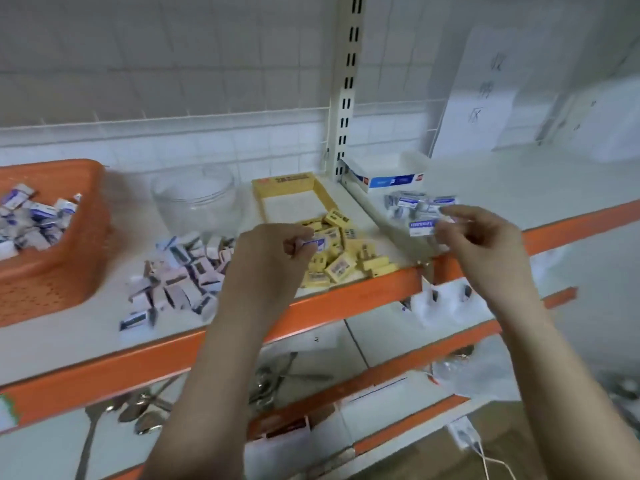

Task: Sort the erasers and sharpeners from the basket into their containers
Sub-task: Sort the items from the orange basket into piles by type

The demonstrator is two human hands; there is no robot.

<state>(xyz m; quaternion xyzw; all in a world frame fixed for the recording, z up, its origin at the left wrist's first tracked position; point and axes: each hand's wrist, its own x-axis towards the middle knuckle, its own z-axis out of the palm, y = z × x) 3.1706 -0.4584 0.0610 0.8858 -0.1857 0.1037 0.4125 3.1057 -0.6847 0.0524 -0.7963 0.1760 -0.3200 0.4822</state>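
Blue-and-white wrapped eraser [314, 242] sits pinched in my curled left hand [273, 251], its long axis left to right, above the yellow pile [341, 259]. My right hand [485, 242] pinches one flat packet [423, 227], label facing me, long side level. One orange basket [52, 271], one glass jar [197, 199], two open boxes on the shelf [519, 188].
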